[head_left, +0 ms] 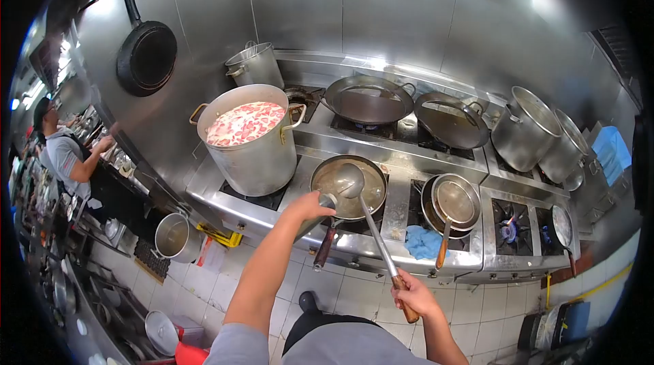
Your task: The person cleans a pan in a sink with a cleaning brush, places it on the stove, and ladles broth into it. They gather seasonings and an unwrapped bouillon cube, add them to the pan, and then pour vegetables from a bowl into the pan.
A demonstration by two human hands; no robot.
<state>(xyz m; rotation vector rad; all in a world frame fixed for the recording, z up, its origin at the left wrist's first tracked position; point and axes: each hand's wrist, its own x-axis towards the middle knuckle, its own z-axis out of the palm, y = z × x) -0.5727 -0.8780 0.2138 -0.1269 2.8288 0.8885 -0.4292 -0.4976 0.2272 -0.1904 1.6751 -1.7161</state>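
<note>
My right hand point(414, 294) is closed around the wooden handle of a long steel ladle point(383, 246). The ladle's bowl is over a frying pan point(349, 186) on the front burner, which holds a brownish, cloudy liquid. My left hand point(308, 207) grips a grey metal container point(328, 203) at the pan's near left rim. The forearm and hand hide much of that container, and its contents do not show. Below it, the pan's dark handle points toward me. Left of the pan stands a large stockpot point(248, 164), filled with red and white pieces in liquid.
Two woks point(368, 111) sit on the back burners, with tall pots point(524, 130) farther right. Stacked pans point(455, 203) and a blue cloth point(423, 242) lie right of the ladle. A flame burns on one burner point(509, 231). A co-worker point(68, 160) stands far left.
</note>
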